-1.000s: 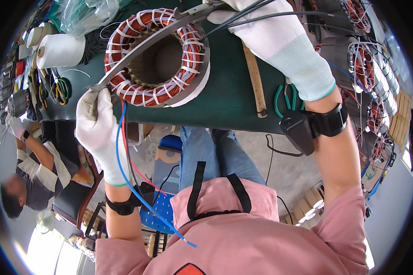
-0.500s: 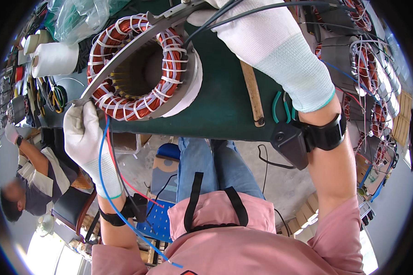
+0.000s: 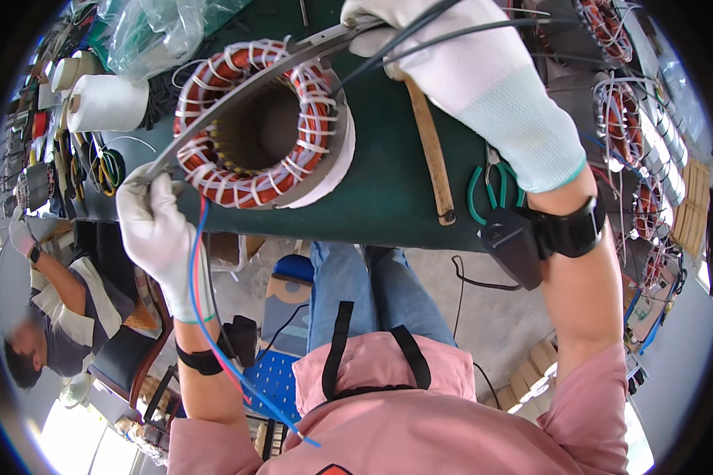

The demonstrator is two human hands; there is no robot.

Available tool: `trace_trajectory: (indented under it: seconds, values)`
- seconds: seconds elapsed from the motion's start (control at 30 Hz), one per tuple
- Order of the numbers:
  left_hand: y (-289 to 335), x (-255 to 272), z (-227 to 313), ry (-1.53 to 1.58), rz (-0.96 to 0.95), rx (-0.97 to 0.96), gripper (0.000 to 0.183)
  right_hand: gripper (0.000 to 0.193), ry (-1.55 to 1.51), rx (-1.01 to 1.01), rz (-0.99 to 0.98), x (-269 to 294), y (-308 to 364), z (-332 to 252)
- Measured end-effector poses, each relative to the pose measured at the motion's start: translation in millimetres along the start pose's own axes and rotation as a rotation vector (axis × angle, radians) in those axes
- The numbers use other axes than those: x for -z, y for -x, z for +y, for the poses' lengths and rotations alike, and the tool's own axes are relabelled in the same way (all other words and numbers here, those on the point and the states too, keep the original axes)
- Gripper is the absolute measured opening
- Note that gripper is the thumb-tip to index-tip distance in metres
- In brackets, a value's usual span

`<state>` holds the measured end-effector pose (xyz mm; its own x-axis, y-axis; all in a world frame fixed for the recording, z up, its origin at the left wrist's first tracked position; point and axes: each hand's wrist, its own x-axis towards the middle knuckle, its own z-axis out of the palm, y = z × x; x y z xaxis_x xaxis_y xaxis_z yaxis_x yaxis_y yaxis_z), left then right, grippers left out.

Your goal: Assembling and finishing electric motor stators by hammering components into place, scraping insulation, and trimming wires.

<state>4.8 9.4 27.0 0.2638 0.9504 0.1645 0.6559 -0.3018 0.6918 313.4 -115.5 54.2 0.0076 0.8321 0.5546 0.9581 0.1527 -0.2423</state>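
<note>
A motor stator lies on the dark green table, its copper winding ring [image 3: 206, 184] laced with white cord and its round bore facing up toward me. Across that ring runs a long, flat grey metal bar [image 3: 242, 93]. My left hand [image 3: 154, 233], in a white glove, pinches the bar's lower left end just beside the ring. The gloved right hand [image 3: 451, 59] grips its upper right end, with dark cables passing over the glove. Blue and red lead wires [image 3: 196, 261] hang from the stator past my left wrist. The bar's far end is partly hidden by my right fingers.
A wooden tool handle [image 3: 432, 158] and green-handled pliers [image 3: 493, 194] lie right of the stator. White thread spools [image 3: 109, 103], scissors [image 3: 107, 168] and plastic bags [image 3: 162, 36] are at left. More wound stators [image 3: 619, 119] stand at right. Another person [image 3: 71, 305] is at far left.
The stator appears slightly farther right in view. The bar has shifted along and across the ring, and both hands have moved with it, still holding its ends.
</note>
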Motion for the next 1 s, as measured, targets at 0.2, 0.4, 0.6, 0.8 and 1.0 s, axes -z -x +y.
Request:
trace_trajectory:
  seconds: [0.2,0.4,0.6,0.8,1.0]
  values:
    - [-54.7,32.6,44.9,0.472,0.134,-0.253,0.019,0.018,-0.04,-0.274,0.029,100.5,-47.1,-22.3]
    - [-25.7,35.2,39.4,0.147,-0.212,-0.51,0.023,0.016,-0.02,-0.807,0.24,141.2,6.1,-91.0]
    - [-44.6,24.1,36.8,0.519,-0.253,-0.203,0.034,0.014,-0.13,-0.828,0.009,83.0,31.9,-119.5]
    - [-50.1,3.0,24.6,0.468,-0.263,-0.08,0.023,0.019,-0.098,-0.863,-0.045,50.1,32.1,-118.8]
    - [-51.2,-14.4,15.9,0.433,-0.235,-0.033,0.018,0.017,-0.166,-0.978,-0.091,42.6,24.5,-127.6]
